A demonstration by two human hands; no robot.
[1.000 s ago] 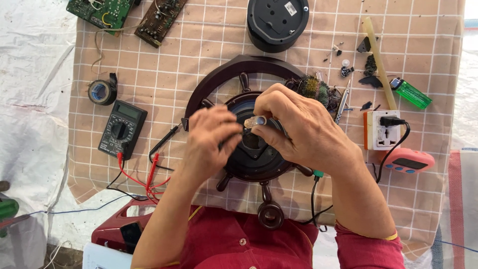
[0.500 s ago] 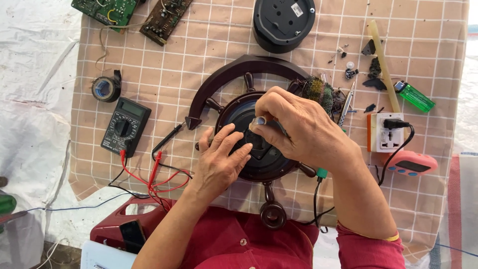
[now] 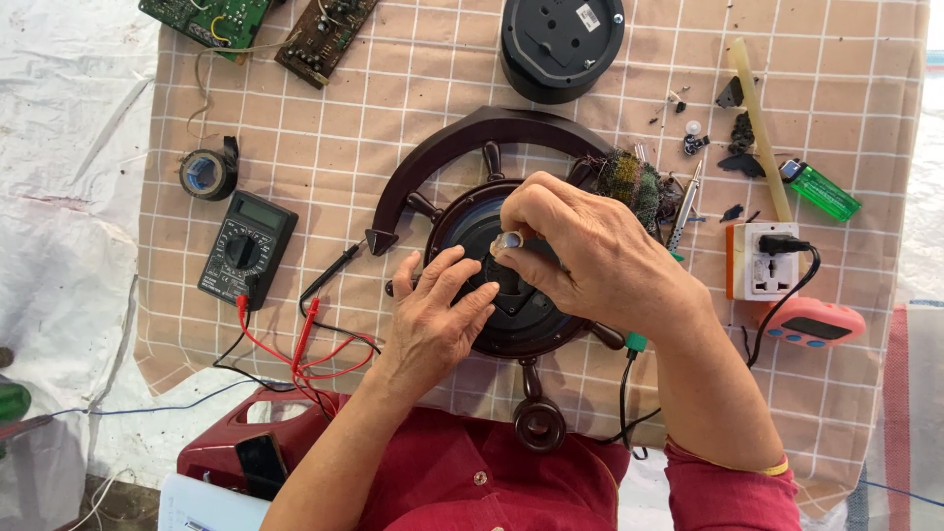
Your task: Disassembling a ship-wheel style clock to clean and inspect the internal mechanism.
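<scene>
A dark brown ship's-wheel shaped clock [image 3: 492,324] lies face down on the checked cloth, with a curved brown frame [image 3: 462,147] arching behind it. My left hand [image 3: 438,310] rests flat on the clock's round black back, fingers spread. My right hand [image 3: 580,256] is over the middle of the back, with thumb and fingers pinched on a small silvery cylinder [image 3: 507,240]. What lies under the right palm is hidden.
A black multimeter [image 3: 246,251] with red and black probes [image 3: 315,324] lies to the left, beside a tape roll [image 3: 208,173]. Circuit boards [image 3: 265,25] and a round black housing [image 3: 560,44] sit at the back. A socket adapter [image 3: 762,261], green lighter [image 3: 821,190] and glue stick [image 3: 757,118] are right.
My left hand came away from the small cylinder, lowered and flattened onto the clock's back. My right hand kept hold of the cylinder over the clock's middle.
</scene>
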